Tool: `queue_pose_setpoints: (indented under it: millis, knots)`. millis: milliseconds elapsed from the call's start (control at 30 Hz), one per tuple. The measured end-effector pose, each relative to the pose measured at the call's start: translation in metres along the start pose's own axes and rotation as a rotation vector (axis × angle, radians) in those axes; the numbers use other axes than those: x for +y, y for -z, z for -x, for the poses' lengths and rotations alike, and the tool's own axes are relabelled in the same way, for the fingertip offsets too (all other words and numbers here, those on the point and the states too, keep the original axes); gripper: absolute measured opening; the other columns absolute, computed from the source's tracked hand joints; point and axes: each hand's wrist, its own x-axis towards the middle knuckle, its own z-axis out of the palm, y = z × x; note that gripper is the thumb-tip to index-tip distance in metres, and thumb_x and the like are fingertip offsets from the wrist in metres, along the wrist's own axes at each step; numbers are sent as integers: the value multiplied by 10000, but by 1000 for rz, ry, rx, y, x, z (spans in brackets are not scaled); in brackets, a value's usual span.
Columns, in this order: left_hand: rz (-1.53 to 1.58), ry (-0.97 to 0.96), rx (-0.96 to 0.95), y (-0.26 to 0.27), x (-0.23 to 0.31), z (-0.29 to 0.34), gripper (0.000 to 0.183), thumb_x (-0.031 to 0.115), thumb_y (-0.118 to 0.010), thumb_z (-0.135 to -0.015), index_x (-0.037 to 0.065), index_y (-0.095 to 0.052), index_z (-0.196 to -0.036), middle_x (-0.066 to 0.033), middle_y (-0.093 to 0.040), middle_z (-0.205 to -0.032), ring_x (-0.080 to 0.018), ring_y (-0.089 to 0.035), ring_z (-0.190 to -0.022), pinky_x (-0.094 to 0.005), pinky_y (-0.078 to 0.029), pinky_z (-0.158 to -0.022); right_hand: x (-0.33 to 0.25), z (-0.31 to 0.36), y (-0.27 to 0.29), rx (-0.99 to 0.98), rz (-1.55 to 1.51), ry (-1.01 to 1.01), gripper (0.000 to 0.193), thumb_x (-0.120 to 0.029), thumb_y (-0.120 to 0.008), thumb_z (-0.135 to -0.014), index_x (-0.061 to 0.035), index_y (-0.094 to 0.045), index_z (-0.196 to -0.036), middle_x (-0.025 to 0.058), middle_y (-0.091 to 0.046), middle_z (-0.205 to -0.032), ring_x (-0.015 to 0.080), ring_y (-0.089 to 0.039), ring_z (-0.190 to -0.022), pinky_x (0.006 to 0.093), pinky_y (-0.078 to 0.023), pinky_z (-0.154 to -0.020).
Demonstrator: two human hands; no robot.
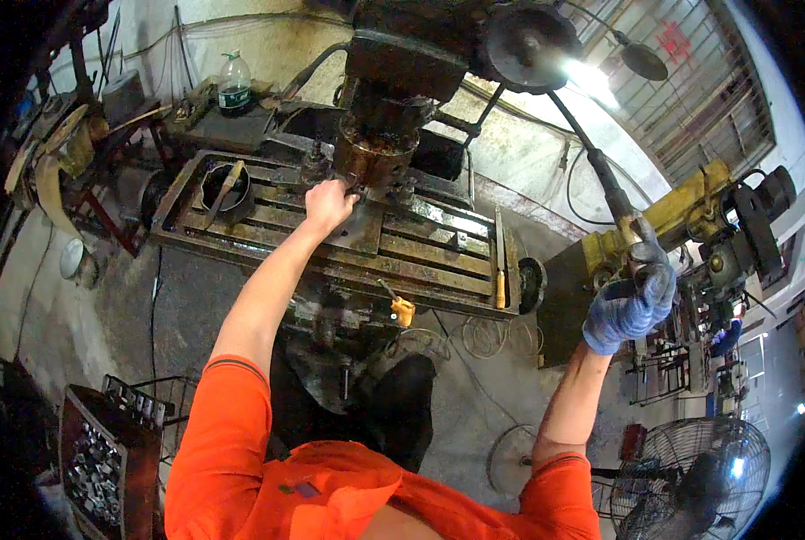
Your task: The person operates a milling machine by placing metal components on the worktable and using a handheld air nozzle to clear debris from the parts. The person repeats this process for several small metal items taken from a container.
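My bare left hand (329,207) is closed at the work spot under the dark, oily machine head (377,148); what its fingers hold is hidden. Below it spreads the slotted machine table (429,264). My right hand (632,297), in a blue-grey work glove, is raised at the right and wrapped round the end of a long lever (608,180). That lever runs up to the round hub (530,47) on the machine. Left of my left hand, a brush (227,189) rests across a dark bowl (213,205) on the table.
A file (501,261) with a wooden handle lies along the table's right end. A yellow-handled tool (402,311) sits at the front edge. A box of small metal parts (96,472) stands lower left, a fan (700,481) lower right. Behind are a bottle (234,85) and a yellow machine (655,220).
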Motion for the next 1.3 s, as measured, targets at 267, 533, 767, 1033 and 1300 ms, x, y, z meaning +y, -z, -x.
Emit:
queue_pose_setpoints:
  millis: [267,533,767,1033,1300]
  knots:
    - [16,-26,19,3,3,3,256,338,-639,-723,113,-666,-843,-154,-618,-700,-311,-615,-702,-417,-488,-622,-5,-27,13,-49,147,-33,364,-295,-451,-866,41,-583,-821,145,-627,-882,243,-574,-854,327,-408,-790]
    - [22,-14,21,-2,0,2,289,355,-647,-713,80,-652,-801,-154,-618,-701,-323,-611,-702,-426,-484,-626,3,1,4,-14,-108,-39,346,-294,-491,-848,38,-586,-827,165,-621,-922,242,-558,-886,362,-376,-859]
    - [121,-22,-40,20,-7,6,341,317,-643,-723,90,-614,-976,-149,-634,-822,-326,-601,-825,-418,-483,-716,1,2,1,37,-122,-85,360,-305,-485,-848,39,-589,-865,136,-616,-907,212,-537,-864,330,-373,-836]
    - [142,-122,340,143,-91,68,343,228,-639,-765,121,-583,-1086,-97,-604,-736,-249,-588,-637,-343,-460,-577,2,5,3,39,-219,-73,346,-283,-474,-848,44,-585,-822,103,-607,-827,163,-529,-815,287,-366,-809]
    - [-362,-28,276,162,-149,93,570,438,-589,-768,127,-466,-1230,-131,-570,-772,-305,-591,-684,-405,-454,-589,3,1,7,21,92,141,173,-167,-495,-844,-9,-536,-900,115,-587,-858,299,-566,-904,415,-389,-866]
